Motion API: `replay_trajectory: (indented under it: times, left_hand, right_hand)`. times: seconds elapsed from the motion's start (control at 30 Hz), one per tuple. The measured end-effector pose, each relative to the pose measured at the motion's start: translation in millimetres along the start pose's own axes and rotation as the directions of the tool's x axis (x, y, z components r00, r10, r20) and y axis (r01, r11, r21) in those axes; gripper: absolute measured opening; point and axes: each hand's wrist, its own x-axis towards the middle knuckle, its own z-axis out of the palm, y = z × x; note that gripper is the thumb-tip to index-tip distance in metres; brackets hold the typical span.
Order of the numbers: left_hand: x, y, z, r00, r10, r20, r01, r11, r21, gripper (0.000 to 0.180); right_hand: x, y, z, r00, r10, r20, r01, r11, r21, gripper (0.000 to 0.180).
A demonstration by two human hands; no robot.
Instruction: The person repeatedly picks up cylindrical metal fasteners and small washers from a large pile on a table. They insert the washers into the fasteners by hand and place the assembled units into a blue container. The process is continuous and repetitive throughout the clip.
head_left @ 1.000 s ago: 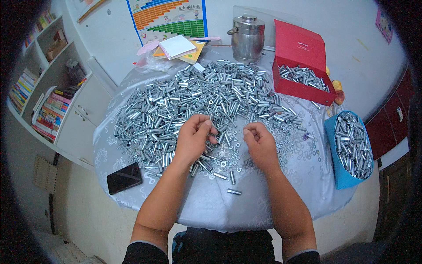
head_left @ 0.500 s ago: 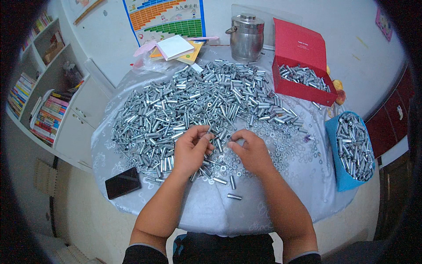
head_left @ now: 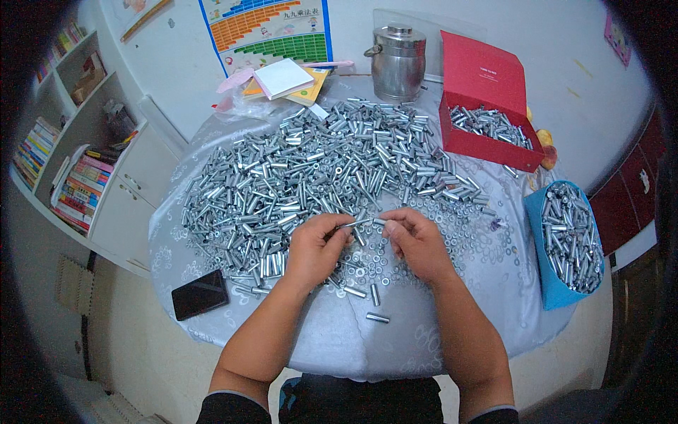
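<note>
Over the near edge of a large heap of metal sleeves and bolts [head_left: 304, 169], both my hands work close together. My left hand [head_left: 316, 249] pinches a thin metal bolt [head_left: 358, 222] that points right. Between the fingertips of my right hand [head_left: 421, 246] is a short silvery metal sleeve [head_left: 379, 221], lying end to end with the bolt. Whether the two touch or overlap is too small to tell. Flat washers [head_left: 452, 237] are scattered beneath and beside my right hand. Nearer to me lie loose sleeves, one upright in the view [head_left: 375, 294] and one crosswise [head_left: 377, 318].
A black phone [head_left: 200, 295] lies at the table's left. On the right stand a red box [head_left: 487, 150] of metal parts with its lid up and a blue container [head_left: 554, 286] full of them. A steel pot [head_left: 399, 63] and notebooks [head_left: 282, 78] are at the back.
My hands have come closer together. The bolt in my left hand now lies nearly level toward the right, and the sleeve in my right hand has turned to face it.
</note>
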Motion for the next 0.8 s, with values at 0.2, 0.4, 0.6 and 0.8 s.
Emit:
replay_trajectory:
  times: [0.2, 0.4, 0.6, 0.8]
  left_hand:
    - [1, 3, -2, 0.989, 0.147, -0.016, -0.142, 0.978, 0.154, 0.018]
    - [2, 4, -1, 0.961, 0.277, 0.001, -0.273, 0.945, 0.181, 0.018]
    - [0, 9, 2, 0.980, 0.199, 0.020, -0.200, 0.965, 0.172, 0.018]
    - [-2, 8, 8, 0.991, -0.099, 0.088, 0.111, 0.983, -0.145, 0.019]
  right_hand:
    - [0, 2, -1, 1.000, -0.022, 0.004, 0.022, 0.999, 0.045, 0.017]
    - [0, 0, 0, 1.000, -0.022, -0.002, 0.022, 0.999, 0.045, 0.017]
    - [-3, -8, 5, 0.997, 0.047, -0.059, -0.045, 0.998, 0.045, 0.017]
    - [-3, -3, 6, 0.995, 0.092, -0.043, -0.083, 0.979, 0.186, 0.021]
